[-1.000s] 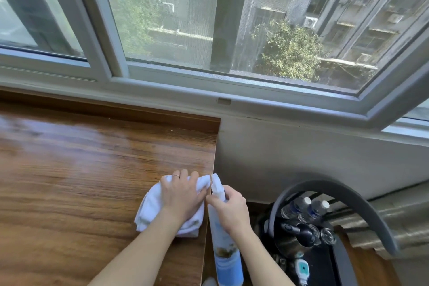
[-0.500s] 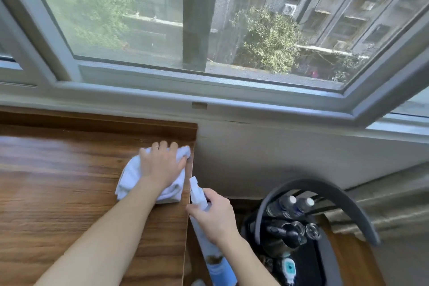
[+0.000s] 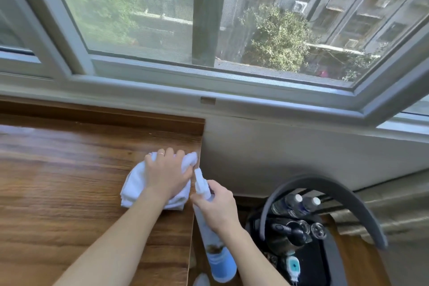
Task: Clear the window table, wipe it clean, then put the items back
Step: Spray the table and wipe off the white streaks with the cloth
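Left hand [image 3: 167, 175] presses the soft, bunched white cloth [image 3: 135, 187] at centre frame on the table [image 3: 69, 181], by its right edge; right hand [image 3: 218, 206] grips the light, slick spray bottle [image 3: 214, 246] by its neck, just right

Grey chair [image 3: 343, 195]; window [image 3: 209, 18] above
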`<state>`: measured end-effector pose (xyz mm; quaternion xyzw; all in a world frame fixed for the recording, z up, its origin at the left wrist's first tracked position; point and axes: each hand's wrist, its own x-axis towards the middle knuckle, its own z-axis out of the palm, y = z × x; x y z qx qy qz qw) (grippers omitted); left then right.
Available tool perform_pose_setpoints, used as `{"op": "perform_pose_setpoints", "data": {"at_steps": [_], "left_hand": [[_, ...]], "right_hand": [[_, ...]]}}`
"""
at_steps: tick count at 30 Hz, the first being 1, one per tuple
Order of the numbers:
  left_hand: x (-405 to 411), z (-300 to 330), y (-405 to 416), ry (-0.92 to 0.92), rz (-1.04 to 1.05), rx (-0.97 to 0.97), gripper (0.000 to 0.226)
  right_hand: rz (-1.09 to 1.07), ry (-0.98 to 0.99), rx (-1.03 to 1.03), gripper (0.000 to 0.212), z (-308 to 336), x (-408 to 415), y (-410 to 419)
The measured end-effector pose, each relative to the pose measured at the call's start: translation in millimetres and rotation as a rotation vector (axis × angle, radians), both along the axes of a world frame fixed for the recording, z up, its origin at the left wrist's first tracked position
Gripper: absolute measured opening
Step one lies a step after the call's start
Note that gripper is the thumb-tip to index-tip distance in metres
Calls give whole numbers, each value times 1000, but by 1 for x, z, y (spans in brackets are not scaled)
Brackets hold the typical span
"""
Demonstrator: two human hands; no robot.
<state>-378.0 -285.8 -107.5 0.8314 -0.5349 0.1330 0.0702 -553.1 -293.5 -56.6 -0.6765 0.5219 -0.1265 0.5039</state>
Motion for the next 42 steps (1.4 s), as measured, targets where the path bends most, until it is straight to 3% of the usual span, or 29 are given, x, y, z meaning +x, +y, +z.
{"op": "perform_pose_setpoints", "data": {"at_steps": [8, 13, 21, 27, 35, 39, 42], "left_hand": [[8, 0, 1, -78, -99, -34, 32], [27, -2, -26, -65, -77, 53, 38], [39, 4, -67, 30, 16, 151, 34], [27, 14, -60, 81, 72, 179, 33], [1, 22, -16, 147, 77, 228, 49], [8, 42, -22, 262, 73, 432, 50], [17, 41, -18, 386, 23, 398, 61]], "right_hand": [[37, -32, 3, 18, 0, 11, -10], [30, -32, -12, 19, -3, 11, -19], [14, -72, -6, 28, -5, 9, -34], [30, -88, -38, 19, 8, 6, -37], [92, -68, -95, 18, 23, 7, -34], [82, -52, -122, 21, 32, 11, -30], [74, -49, -132, 30, 41, 19, -30]]}}
